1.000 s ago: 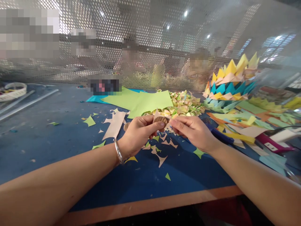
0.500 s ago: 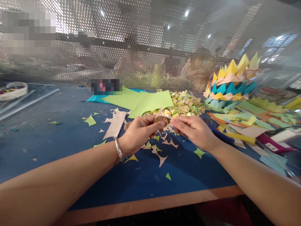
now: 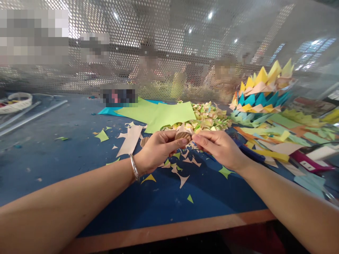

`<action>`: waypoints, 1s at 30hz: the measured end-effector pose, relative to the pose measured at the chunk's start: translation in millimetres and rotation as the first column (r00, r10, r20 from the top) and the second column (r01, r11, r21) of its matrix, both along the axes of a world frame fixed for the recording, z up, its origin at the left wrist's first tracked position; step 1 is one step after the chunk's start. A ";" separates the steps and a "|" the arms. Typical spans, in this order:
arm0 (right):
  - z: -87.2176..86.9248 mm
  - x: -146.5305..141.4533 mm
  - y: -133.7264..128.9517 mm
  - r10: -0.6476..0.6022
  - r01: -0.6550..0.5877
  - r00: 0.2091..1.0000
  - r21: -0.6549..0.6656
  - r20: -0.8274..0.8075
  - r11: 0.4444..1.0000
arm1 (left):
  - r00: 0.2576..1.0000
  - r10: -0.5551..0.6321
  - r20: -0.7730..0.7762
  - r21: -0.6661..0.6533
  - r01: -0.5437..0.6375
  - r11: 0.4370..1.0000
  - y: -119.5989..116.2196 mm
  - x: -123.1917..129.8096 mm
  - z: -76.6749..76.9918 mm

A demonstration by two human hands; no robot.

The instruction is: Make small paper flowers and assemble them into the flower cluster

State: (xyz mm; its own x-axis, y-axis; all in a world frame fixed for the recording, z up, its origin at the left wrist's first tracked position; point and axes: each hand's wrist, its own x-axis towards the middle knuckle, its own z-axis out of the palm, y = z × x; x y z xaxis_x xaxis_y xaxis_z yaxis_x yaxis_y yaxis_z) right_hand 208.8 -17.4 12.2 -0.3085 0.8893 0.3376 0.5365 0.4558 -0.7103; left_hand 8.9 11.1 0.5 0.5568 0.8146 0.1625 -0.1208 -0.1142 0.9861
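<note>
A small brown, ridged piece that looks like corrugated cardboard (image 3: 183, 135) is held up between both hands over the table. My left hand (image 3: 157, 150), with a silver bracelet at the wrist, pinches it between thumb and fingers. At its right end, the thumb and fingertips of my right hand (image 3: 217, 146) are closed on the edge. Another brown ridged piece (image 3: 144, 141) shows partly behind my left hand. Pink and green paper scraps (image 3: 182, 180) lie below the hands. A pink paper strip (image 3: 131, 139) rests to the left.
Green paper sheets (image 3: 169, 114) lie ahead, beside a heap of small cut paper pieces (image 3: 209, 118). Spiky folded-paper rings are stacked (image 3: 262, 95) at the back right. Paper strips (image 3: 280, 144) and a magenta power strip (image 3: 304, 160) are on the right. A perforated metal screen (image 3: 169, 67) stands behind.
Both hands stay in nearly the same place on the brown piece, which has tilted slightly. The view has shifted very little.
</note>
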 end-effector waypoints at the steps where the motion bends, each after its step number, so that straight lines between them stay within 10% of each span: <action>1: -0.1 0.0 -0.1 -0.001 0.001 1.000 0.001 0.001 1.000 | 1.000 -0.002 0.000 0.003 0.002 1.000 0.4 0.1 -0.7; 30: 2.2 0.7 -0.9 -0.021 0.022 0.998 -0.024 0.051 0.999 | 0.998 0.012 -0.069 -0.012 -0.013 1.000 2.1 -1.3 -1.5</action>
State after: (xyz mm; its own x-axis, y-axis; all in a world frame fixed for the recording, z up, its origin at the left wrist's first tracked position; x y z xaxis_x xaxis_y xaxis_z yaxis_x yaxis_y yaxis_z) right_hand 209.5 -18.3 14.4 -0.3053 0.9038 0.2998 0.5816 0.4263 -0.6928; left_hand 7.6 13.2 -0.9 0.5559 0.8234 0.1140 -0.0509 -0.1031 0.9934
